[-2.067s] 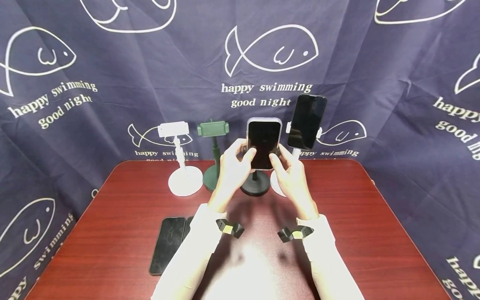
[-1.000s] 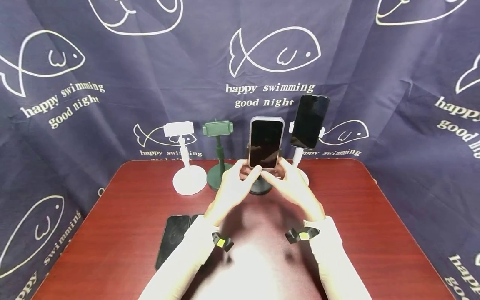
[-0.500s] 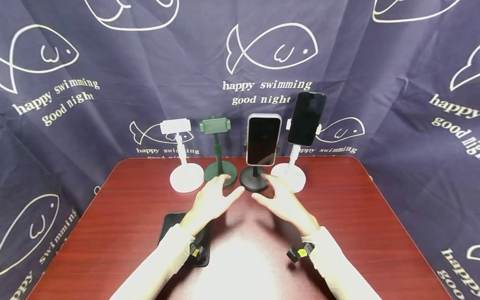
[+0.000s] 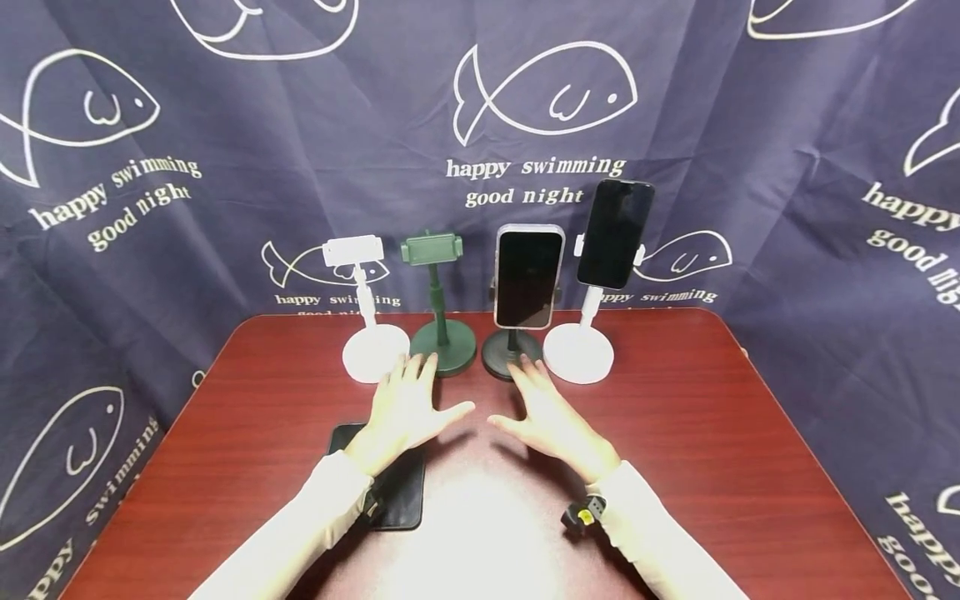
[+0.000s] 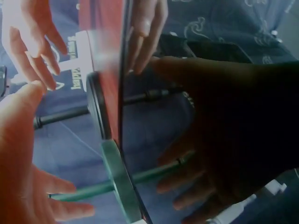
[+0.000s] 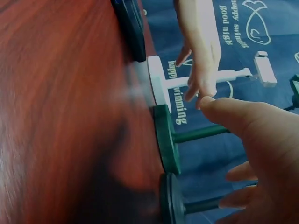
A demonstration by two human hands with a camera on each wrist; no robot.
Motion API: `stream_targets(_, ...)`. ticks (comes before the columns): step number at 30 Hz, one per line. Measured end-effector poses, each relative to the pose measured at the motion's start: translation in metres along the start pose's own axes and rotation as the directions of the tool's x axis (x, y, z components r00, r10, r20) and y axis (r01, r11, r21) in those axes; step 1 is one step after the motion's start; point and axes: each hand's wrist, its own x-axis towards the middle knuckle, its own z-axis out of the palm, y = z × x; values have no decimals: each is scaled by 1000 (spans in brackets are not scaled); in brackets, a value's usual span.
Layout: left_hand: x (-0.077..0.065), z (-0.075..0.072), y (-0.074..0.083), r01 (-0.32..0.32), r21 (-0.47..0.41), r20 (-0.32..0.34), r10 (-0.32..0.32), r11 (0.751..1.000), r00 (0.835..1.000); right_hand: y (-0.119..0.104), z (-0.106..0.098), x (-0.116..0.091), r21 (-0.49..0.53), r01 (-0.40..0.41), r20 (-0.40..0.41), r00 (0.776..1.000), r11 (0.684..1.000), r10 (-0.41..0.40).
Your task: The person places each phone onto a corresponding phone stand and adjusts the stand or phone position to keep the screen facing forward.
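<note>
My left hand (image 4: 405,410) is spread flat low over the table, fingertips overlapping the front of the green phone stand (image 4: 442,342) in the head view. To the right, my right hand (image 4: 551,417) has its fingers extended, their tips at the base of the black phone stand (image 4: 495,357). Both hands hold nothing, thumbs pointing toward each other. A phone (image 4: 529,279) with a pale lilac edge stands upright in the black stand's clamp. In the right wrist view, the thumb of my right hand (image 6: 266,144) overlaps my left fingers.
A second phone (image 4: 617,233) leans tilted in the right white stand (image 4: 579,354). The left white stand (image 4: 375,354) and the green one bear no phone. Dark phones (image 4: 401,496) lie on the red table (image 4: 675,417), partly under my left forearm. A fish-print cloth (image 4: 375,125) hangs behind.
Both hands held the lilac-edged phone at the black stand, then let go. They have drawn back and down toward me and spread open, leaving the phone upright in the stand.
</note>
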Motion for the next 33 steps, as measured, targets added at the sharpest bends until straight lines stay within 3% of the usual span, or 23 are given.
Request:
stream_targets(5, 8, -1, -11, 75, 6, 82, -75, 997, 994, -8, 14, 6, 26, -35, 32, 999, 999, 34)
stream_targets(9, 15, -4, -17, 96, -4, 57, -96, 995, 994, -16, 25, 13, 58, -33, 54, 998, 998, 30)
stream_targets(15, 26, -15, -20, 114, -113, 8, -114, 987, 993, -24, 39, 26, 89, -22, 77, 997, 996, 15)
stream_targets(22, 40, -26, -24, 159, -168, 55, -152, 973, 987, -30, 51, 49, 68, -33, 112, 993, 997, 25)
stream_targets(28, 54, -35, -27, 137, -225, 9, -139, 965, 990, -33, 60, 69, 8, -81, 130, 988, 997, 79)
stream_targets(33, 62, -33, -27, 156, -261, 73, -142, 952, 987, -36, 66, 80, -38, -63, 119, 991, 997, 67)
